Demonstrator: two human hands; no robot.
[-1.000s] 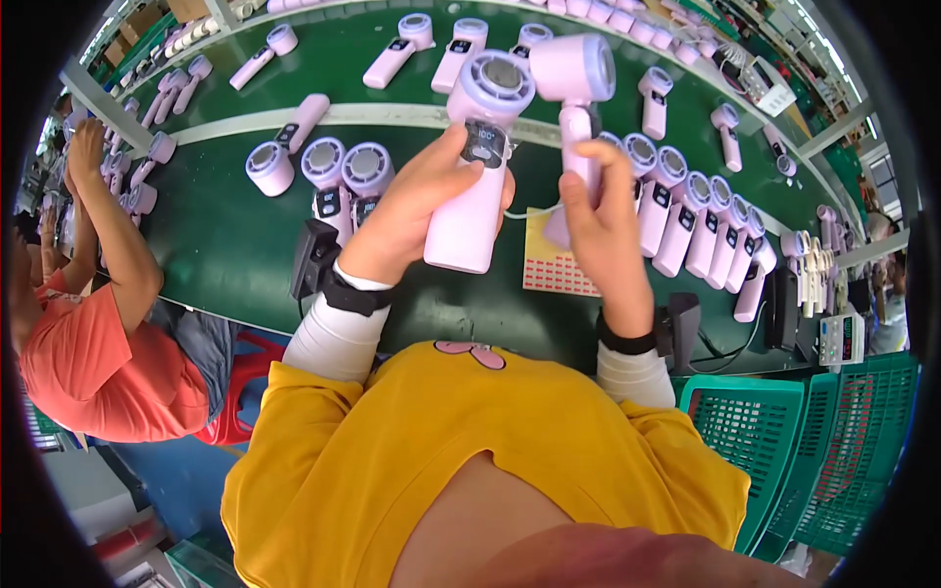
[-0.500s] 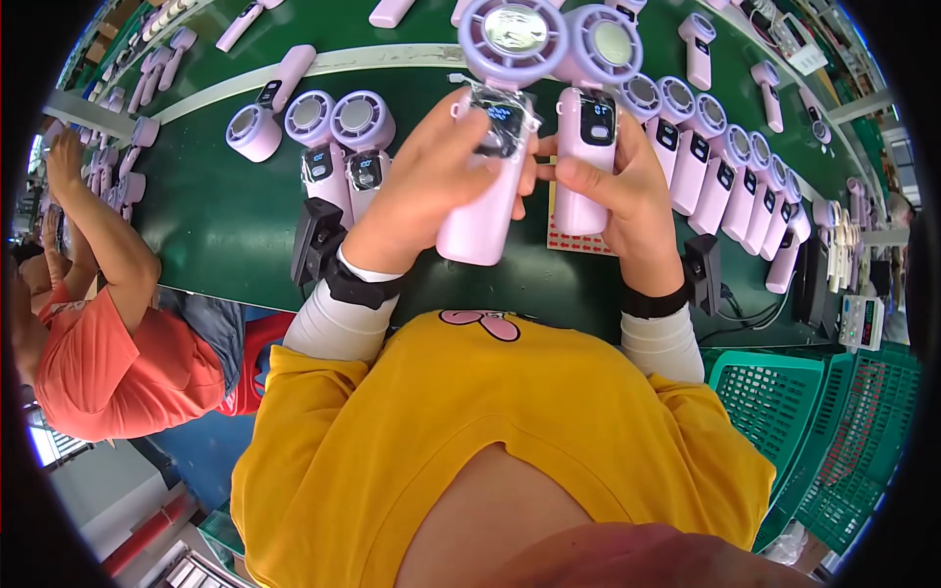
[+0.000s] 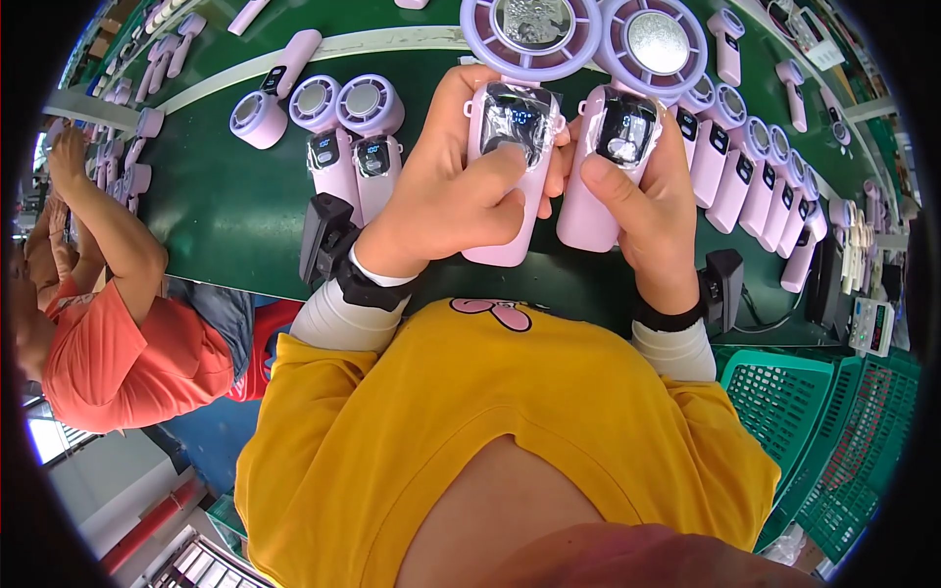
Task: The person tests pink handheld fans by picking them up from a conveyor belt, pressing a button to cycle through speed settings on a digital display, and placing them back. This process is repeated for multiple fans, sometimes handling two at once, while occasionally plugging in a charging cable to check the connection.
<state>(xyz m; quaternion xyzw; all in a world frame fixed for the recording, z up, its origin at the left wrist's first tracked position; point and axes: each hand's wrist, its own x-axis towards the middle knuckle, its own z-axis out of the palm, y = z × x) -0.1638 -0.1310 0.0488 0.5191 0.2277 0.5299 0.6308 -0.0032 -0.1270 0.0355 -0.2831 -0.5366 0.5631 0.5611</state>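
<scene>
Two pink handheld fans with lilac round heads are held upright side by side, their screens facing me. My left hand [image 3: 470, 186] grips the left handheld fan [image 3: 495, 240], its thumb pressed just below the lit screen, which is covered in crinkled clear film. Wrapped around the right handheld fan [image 3: 588, 220] is my right hand [image 3: 652, 201], with the thumb on the front under the screen. The two fan heads nearly touch at the top. Fingers between the handles are partly hidden.
Two upright fans [image 3: 358, 162] and one lying fan [image 3: 260, 120] are on the green table [image 3: 216, 216] at left. A row of fans [image 3: 755, 186] stands at right. Green baskets [image 3: 779, 392] are at lower right. A co-worker in a red shirt [image 3: 137, 353] sits at left.
Both fans have come up closer to me and nearer each other. My left thumb has moved down from the screen to below it. The right fan has shifted slightly right.
</scene>
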